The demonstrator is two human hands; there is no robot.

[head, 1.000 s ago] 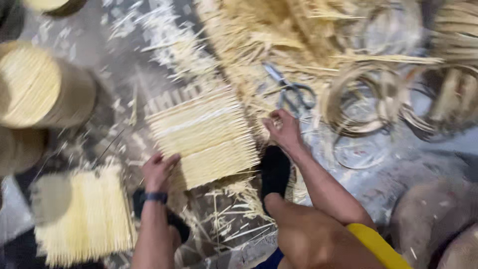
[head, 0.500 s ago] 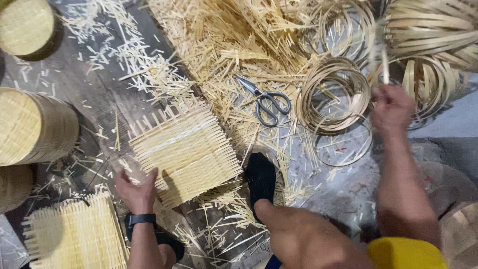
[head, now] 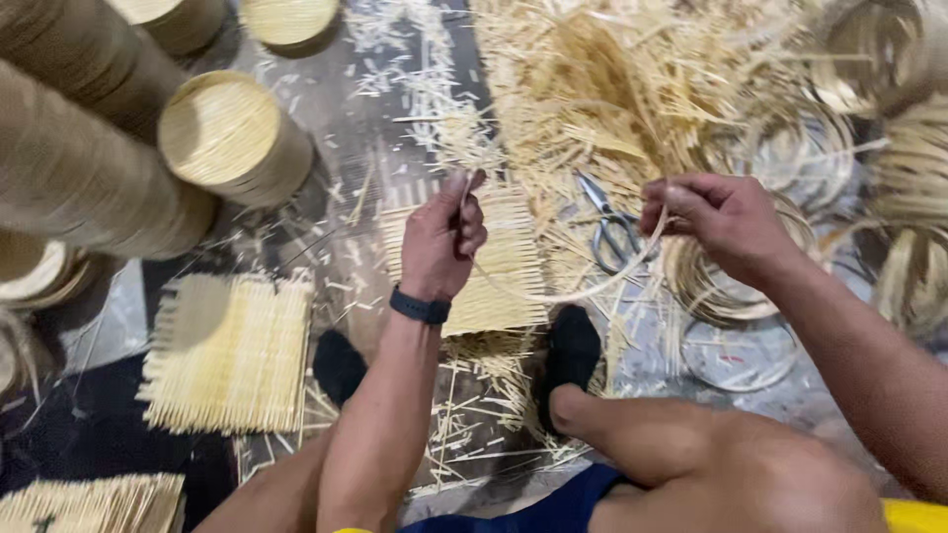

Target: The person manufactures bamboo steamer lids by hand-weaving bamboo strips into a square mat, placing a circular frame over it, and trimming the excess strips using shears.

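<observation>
A thin bamboo strip (head: 563, 293) curves in a loose arc between my two hands. My left hand (head: 441, 240), with a dark band on the wrist, pinches one end above a woven square mat of bamboo slats (head: 499, 265). The other end is gripped by my right hand (head: 713, 217), raised over coiled bamboo rings (head: 726, 296). Grey-handled scissors (head: 609, 229) lie on the floor between the hands. My feet in black socks (head: 568, 357) rest at the mat's near edge.
A second woven mat (head: 232, 352) lies at the left, a third (head: 94, 503) at the bottom left corner. Stacked round woven cylinders (head: 229, 141) stand at the upper left. A heap of loose bamboo slivers (head: 612, 89) and more strip coils (head: 913, 207) fill the top and right.
My right hand came back from the coils at the right with a strip. My left hand lifted off the mat's edge and took hold of the strip's other end.
</observation>
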